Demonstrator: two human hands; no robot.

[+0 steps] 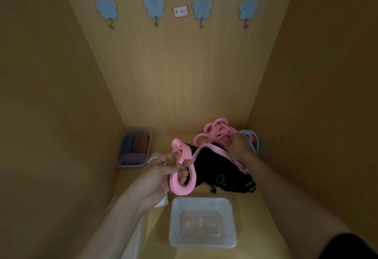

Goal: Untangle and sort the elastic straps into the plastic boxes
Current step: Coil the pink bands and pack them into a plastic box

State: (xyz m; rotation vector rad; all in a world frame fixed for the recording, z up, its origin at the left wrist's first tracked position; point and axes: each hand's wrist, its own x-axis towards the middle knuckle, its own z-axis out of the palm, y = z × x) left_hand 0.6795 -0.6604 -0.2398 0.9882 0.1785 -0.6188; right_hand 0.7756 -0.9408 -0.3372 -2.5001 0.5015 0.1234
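My L hand (163, 168) is palm-up, fingers curled thru the loops of a pink strap (182, 179). The coil hangs round my fingers, above the shelf. From there the same strap runs right, over the black straps w/ buckles (223, 172), toward my R hand (238, 146).

R hand is down in the pink tangle (214, 132) at the back-right corner, knuckles toward me. Fingertips are buried and blurry, so can't tell if they're pinching anything. A blue strap (253, 139) loops just right of it.

The clear box (201, 200) sits at the front, just below the coil. The 2nd box (139, 130) is back-left vs the wall, w/ blue, brownish and purple straps inside.

Four flower hooks (154, 8) on the back panel.
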